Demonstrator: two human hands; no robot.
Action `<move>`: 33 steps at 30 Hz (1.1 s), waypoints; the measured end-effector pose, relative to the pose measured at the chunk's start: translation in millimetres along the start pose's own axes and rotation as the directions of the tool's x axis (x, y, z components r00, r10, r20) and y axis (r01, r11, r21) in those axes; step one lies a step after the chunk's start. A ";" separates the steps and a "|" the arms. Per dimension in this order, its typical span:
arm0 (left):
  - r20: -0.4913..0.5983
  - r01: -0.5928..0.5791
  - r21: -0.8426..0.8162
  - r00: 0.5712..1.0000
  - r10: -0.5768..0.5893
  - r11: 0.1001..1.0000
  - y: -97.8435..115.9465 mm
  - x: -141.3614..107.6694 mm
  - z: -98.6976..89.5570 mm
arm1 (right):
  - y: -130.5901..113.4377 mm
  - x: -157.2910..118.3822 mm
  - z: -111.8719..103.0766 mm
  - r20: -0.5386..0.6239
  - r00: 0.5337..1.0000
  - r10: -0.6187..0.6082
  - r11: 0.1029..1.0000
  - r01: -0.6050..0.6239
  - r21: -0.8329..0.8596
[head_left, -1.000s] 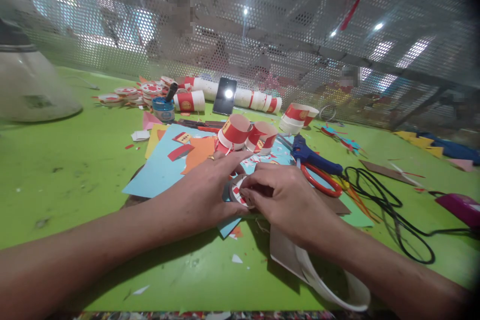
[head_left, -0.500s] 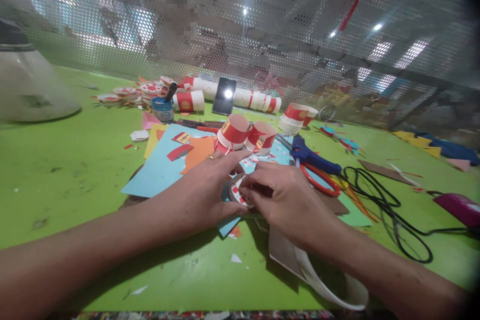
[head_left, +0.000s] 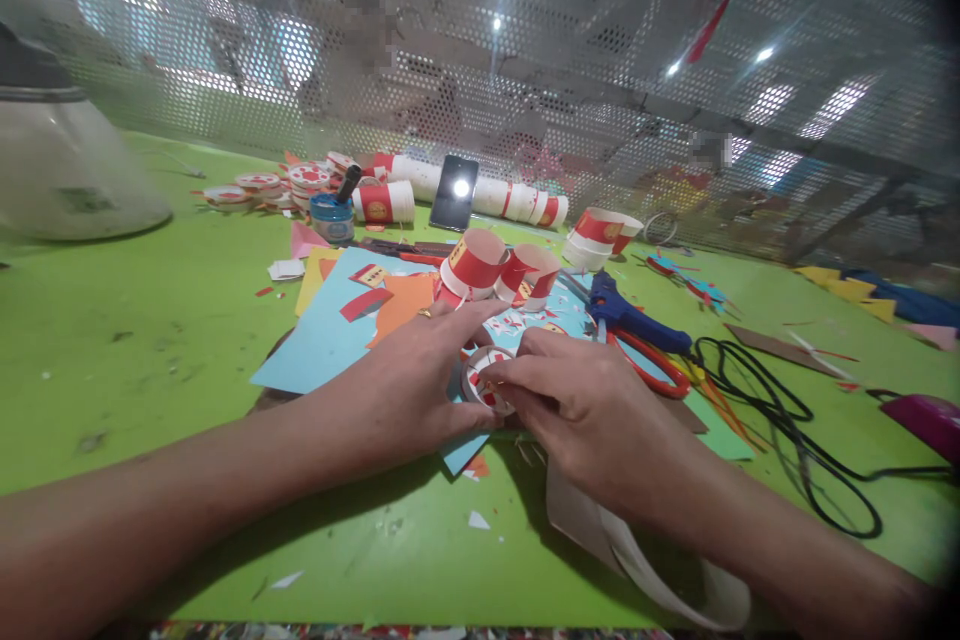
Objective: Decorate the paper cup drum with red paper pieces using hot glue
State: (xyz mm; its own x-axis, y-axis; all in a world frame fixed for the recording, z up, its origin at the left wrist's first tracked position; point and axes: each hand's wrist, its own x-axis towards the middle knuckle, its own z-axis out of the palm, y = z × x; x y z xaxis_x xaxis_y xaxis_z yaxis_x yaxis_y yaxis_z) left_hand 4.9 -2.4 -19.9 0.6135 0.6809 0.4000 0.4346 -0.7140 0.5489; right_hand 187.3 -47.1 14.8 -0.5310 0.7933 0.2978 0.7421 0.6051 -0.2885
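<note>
A round paper cup base (head_left: 487, 382) with small red pieces on its white face sits between my hands. My left hand (head_left: 420, 375) grips its rim, thumb at the near side and fingers round the far side. My right hand (head_left: 570, 395) has thumb and forefinger closed together over the face; whatever is between the fingertips is too small to make out. Just beyond stand cut red-and-white paper cups (head_left: 474, 265) on light blue paper (head_left: 319, 345), with red and white scraps around them. A white strip of paper cup (head_left: 675, 565) lies under my right forearm.
A blue glue gun (head_left: 637, 315) and red-handled scissors (head_left: 660, 385) lie at the right, near a black cable (head_left: 780, 460). Behind are a phone (head_left: 454, 195), a blue jar (head_left: 331, 218) and stacked cups (head_left: 386, 203). A perforated metal screen (head_left: 420, 40) closes off the back.
My right fingertips have shifted slightly on the cup base, showing more of its face. My left hand keeps its hold. The whole view has moved a little, with things appearing further right.
</note>
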 end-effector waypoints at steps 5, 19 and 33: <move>0.004 0.000 0.002 1.000 0.000 1.000 2.6 -0.9 -1.5 | -3.1 -0.5 1.3 0.042 0.999 0.013 0.999 -0.012 -0.032; 0.020 0.021 -0.039 1.000 -0.020 0.999 3.2 -0.9 -2.9 | 0.0 0.1 -5.7 -0.065 0.997 -0.052 0.999 0.053 0.005; 0.001 0.015 -0.034 1.000 -0.015 0.999 4.4 -1.4 -4.2 | 1.0 -1.2 -9.7 -0.083 0.995 -0.048 0.998 0.051 0.025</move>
State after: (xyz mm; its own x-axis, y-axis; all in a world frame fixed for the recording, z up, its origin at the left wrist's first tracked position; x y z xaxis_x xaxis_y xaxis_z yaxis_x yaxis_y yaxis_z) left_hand 3.2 -5.7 -14.9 0.6071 0.6918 0.3909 0.4212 -0.6974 0.5799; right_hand 192.6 -48.1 23.0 -0.5304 0.7546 0.3863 0.7036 0.6460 -0.2960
